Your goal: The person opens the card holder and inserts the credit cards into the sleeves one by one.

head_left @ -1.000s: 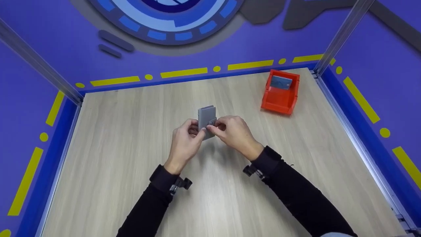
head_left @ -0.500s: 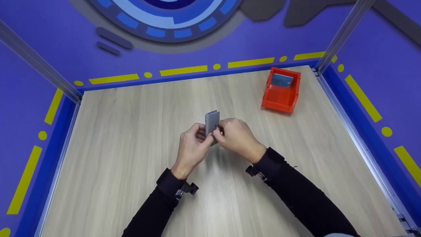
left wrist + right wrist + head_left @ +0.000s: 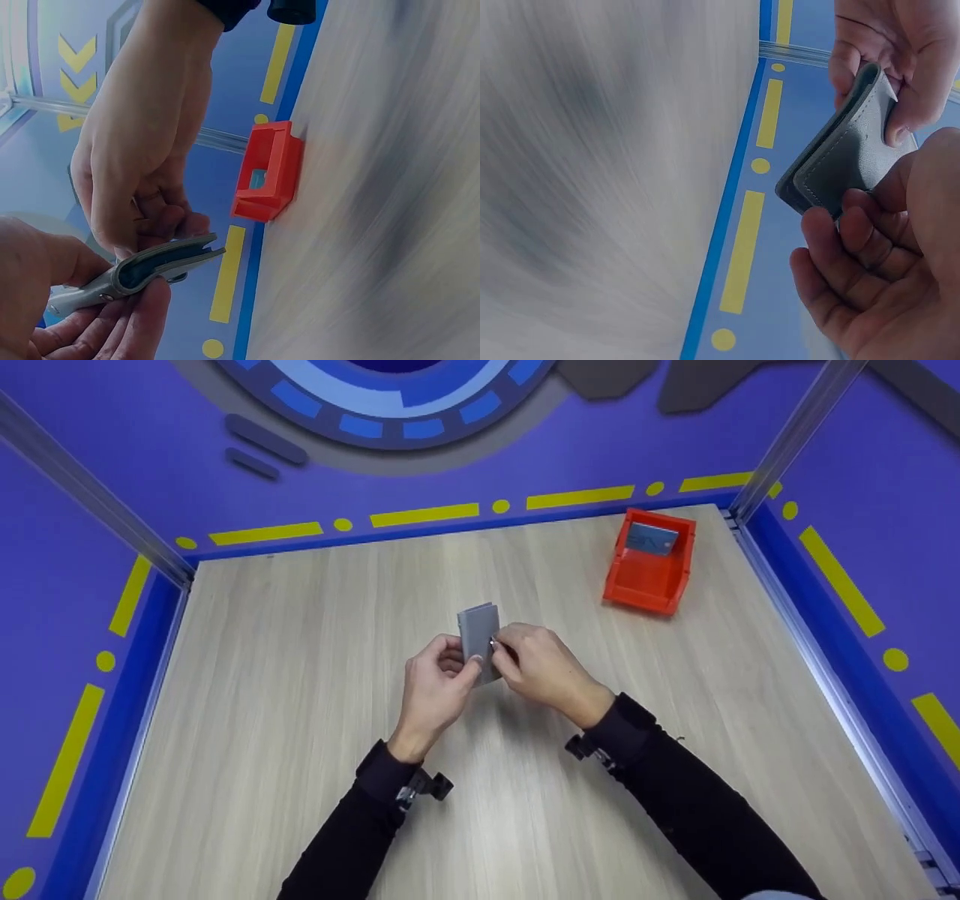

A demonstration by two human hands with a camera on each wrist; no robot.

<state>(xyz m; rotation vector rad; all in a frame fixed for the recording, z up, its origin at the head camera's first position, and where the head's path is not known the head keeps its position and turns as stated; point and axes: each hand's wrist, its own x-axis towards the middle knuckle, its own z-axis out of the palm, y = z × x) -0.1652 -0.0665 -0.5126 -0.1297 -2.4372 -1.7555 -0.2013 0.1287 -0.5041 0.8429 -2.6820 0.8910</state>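
Note:
A small grey folded wallet (image 3: 478, 628) is held upright over the middle of the table. My left hand (image 3: 437, 690) grips its lower left part, thumb across the near face and fingers behind. At the right edge, my right hand (image 3: 546, 667) pinches the wallet's small closure tab between thumb and forefinger; a shiny snap (image 3: 493, 642) shows at those fingertips. In the left wrist view the wallet (image 3: 172, 259) appears end-on, its folded layers slightly apart. Stitching runs along the edge of the wallet (image 3: 847, 154) in the right wrist view, where the tab is hidden by fingers.
A red plastic bin (image 3: 641, 598) stands at the back right of the wooden table (image 3: 315, 660), with a blue-grey card (image 3: 651, 539) leaning inside it. Blue-purple panels (image 3: 420, 487) with yellow marks wall the table at the back and sides.
The tab with its snap lay across the wallet's face; now it is at the right edge in the right fingers. The wallet turned narrower to view, then back, and the left hand shifted slightly right.

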